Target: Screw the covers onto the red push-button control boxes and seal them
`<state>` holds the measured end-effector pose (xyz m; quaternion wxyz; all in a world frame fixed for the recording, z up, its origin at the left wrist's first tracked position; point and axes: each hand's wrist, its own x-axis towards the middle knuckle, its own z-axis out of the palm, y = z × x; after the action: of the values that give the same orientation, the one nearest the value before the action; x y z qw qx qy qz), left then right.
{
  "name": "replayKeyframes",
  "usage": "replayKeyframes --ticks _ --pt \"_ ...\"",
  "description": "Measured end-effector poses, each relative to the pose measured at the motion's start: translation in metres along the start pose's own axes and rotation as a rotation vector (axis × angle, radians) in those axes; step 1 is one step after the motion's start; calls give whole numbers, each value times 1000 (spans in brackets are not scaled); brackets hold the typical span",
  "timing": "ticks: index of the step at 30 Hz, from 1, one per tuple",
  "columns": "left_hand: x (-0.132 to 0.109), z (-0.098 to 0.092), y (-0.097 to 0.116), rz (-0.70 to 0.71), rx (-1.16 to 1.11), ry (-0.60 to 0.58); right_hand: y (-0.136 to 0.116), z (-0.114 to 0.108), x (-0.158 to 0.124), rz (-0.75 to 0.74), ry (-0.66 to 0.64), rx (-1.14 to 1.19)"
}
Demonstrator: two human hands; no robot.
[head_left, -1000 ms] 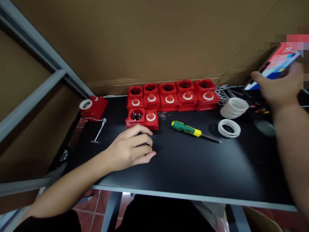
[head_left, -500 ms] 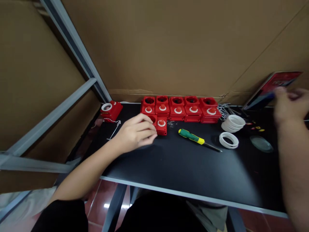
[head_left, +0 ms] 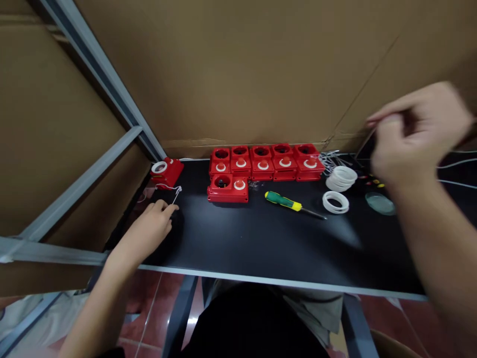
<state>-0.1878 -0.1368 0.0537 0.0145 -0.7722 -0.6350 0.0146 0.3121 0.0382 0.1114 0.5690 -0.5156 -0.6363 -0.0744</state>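
Note:
My left hand (head_left: 151, 226) is closed at the table's left side, its fingertips pinching the lower end of a thin metal rod (head_left: 176, 196). A white cord (head_left: 166, 187) runs from the rod to a red box with a white ring (head_left: 167, 172). My right hand (head_left: 421, 132) is raised at the right with its fingers curled in; whatever it holds, if anything, is hidden. Behind that hand, only a thin edge of a flat packet shows. Between the hands, a single red box with a round opening and a red knob (head_left: 228, 191) stands before a row of similar boxes (head_left: 263, 164).
A green and yellow screwdriver (head_left: 285, 201) lies mid-table. White rings (head_left: 341, 178) are stacked to its right, with more rings (head_left: 335, 202) in front. A clear disc (head_left: 380, 204) and metal pieces (head_left: 333, 160) lie nearby. Cardboard (head_left: 242, 74) and a grey metal frame (head_left: 97, 69) enclose the table.
My left hand has left the front red box and moved left to the metal rod. My right hand has come away from the red and blue packet, leftward, and curled closed. The view has shifted slightly.

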Motion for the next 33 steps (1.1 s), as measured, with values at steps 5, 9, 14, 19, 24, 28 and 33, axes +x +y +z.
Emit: replayKeyframes --ticks 5,9,14,19,24,28,33 --pt "7 -3 20 142 -135 -29 -39 29 -41 -460 -319 161" --pt "18 -12 51 279 -209 -126 -37 47 -75 -615 -548 144" --pt "39 -13 103 403 -244 -196 -39 51 -105 -741 -689 172" --pt "57 -18 140 568 -258 -237 -45 45 -120 -747 -779 207" --pt "74 -22 126 623 -186 -183 -60 41 -139 -735 -890 236" --pt "83 -6 106 724 -318 -53 -72 41 -154 -670 -966 223" --pt "85 16 100 762 -585 106 -71 41 -161 -573 -1075 233"
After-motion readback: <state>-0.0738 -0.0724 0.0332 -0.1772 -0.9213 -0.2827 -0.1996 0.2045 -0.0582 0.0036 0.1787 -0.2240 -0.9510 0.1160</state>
